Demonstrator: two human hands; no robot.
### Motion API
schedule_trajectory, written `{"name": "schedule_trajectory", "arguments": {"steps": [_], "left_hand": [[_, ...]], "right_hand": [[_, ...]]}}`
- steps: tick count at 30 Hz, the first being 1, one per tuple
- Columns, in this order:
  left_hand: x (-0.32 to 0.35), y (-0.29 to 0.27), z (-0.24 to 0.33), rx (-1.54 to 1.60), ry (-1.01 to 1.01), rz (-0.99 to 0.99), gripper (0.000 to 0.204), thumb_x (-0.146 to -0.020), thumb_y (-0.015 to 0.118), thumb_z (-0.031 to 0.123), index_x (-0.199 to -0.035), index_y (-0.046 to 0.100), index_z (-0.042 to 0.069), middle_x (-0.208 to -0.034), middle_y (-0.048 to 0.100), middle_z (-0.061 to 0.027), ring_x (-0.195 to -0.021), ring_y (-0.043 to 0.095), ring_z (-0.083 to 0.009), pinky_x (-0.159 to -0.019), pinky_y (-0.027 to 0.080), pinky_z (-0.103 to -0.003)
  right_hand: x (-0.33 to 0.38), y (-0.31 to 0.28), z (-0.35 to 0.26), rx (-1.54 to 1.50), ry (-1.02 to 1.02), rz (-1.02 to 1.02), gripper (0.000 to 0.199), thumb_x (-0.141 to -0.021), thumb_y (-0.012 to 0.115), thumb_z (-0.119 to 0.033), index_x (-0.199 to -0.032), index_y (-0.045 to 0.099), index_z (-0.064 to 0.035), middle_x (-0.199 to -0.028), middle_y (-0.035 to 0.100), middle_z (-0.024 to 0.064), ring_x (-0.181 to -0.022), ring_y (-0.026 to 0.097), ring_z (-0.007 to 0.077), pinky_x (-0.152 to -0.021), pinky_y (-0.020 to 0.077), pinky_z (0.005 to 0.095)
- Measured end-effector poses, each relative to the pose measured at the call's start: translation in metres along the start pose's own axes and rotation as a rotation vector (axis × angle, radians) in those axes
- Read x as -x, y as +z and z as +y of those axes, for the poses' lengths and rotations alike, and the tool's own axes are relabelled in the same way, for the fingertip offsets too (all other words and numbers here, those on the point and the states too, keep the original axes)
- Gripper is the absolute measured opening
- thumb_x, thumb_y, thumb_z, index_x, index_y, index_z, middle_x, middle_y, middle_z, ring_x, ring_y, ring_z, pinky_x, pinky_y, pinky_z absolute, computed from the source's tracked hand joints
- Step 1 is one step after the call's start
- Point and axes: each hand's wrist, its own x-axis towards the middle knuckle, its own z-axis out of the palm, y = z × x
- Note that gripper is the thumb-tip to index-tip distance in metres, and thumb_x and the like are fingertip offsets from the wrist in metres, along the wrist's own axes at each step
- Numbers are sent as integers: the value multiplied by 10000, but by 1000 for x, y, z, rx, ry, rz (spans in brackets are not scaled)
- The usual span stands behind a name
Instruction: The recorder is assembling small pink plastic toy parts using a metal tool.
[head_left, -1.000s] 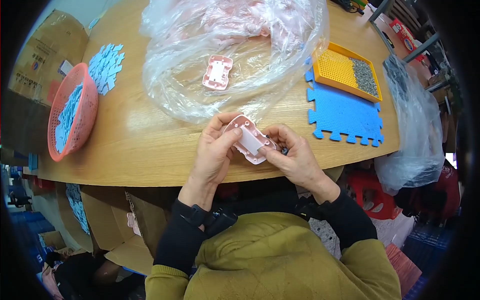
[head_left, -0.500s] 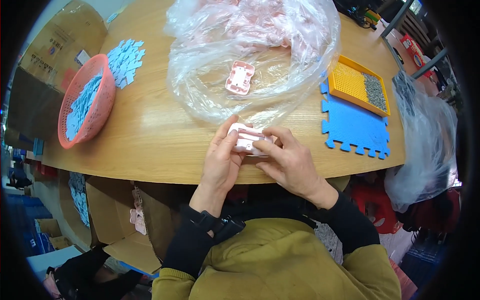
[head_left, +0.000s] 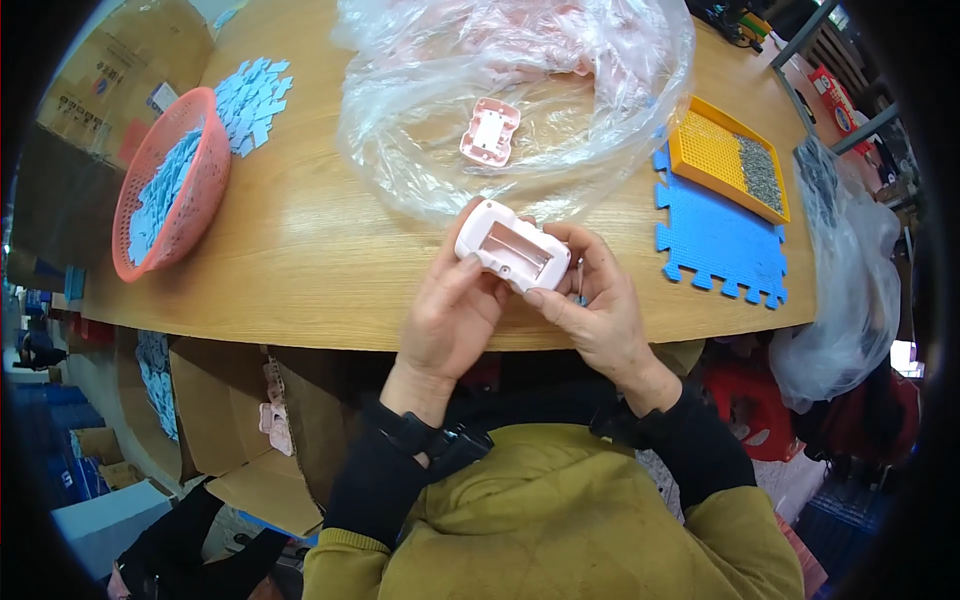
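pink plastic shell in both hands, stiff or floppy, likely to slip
The pink plastic shell probably stays stiff: it keeps its boxy shape between the left hand and right hand. It looks hollow, so likely light. Its glossy rounded corners could slip.

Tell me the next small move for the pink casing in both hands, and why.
Probably turn the pink plastic casing so its open rectangular recess squarely faces up. The left hand and right hand both grip it, tilted, above the wooden table edge.
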Motion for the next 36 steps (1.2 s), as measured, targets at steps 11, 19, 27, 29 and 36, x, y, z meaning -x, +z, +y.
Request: {"name": "schedule_trajectory", "arguments": {"steps": [11, 19, 27, 29, 36], "left_hand": [[8, -1, 3, -155, 43, 152, 537, -1013, 377, 290, -1461, 208, 47, -1239, 520, -198, -1094, 573, -279, -926, 493, -417], [17, 6, 0, -51, -58, 182, 546, -1031, 211, 377, -1463, 196, 44, -1263, 491, -133, -1067, 562, -258, -892, 511, -443], [24, 10, -5, -348, 34, 218, 515, -1031, 336, 273, -1481, 178, 78, -1242, 485, -78, -1086, 532, -164, -928, 468, -352], [25, 10, -4, -351, 35, 211, 502, -1030, 345, 271, -1476, 195, 94, -1231, 487, -69, -1078, 531, -157, -918, 470, -344], [29, 7, -1, -366, 37, 211, 476, -1016, 381, 323, -1428, 292, 101, -1212, 513, -62, -1125, 510, -162, -970, 433, -348]], "right_hand": [[-1, -10, -15, 770, -441, -95, 372, -832, 574, 3, -1201, 585, -48, -931, 592, 125, -795, 602, 246, -684, 496, 321], [4, -2, -28, 1179, -273, -236, 481, -805, 595, -1, -1272, 560, -110, -893, 682, 124, -728, 676, 247, -615, 525, 334], [-2, 2, -26, 1264, -424, -223, 400, -774, 615, -60, -1171, 607, -103, -758, 624, 96, -651, 640, 260, -550, 499, 364], [-2, 3, -25, 1257, -475, -199, 363, -761, 613, -78, -1123, 618, -91, -704, 597, 91, -633, 636, 263, -527, 495, 373], [-2, 15, -26, 1143, -434, -187, 434, -762, 633, -35, -1184, 611, -131, -662, 566, 85, -593, 599, 255, -529, 476, 367]]}}
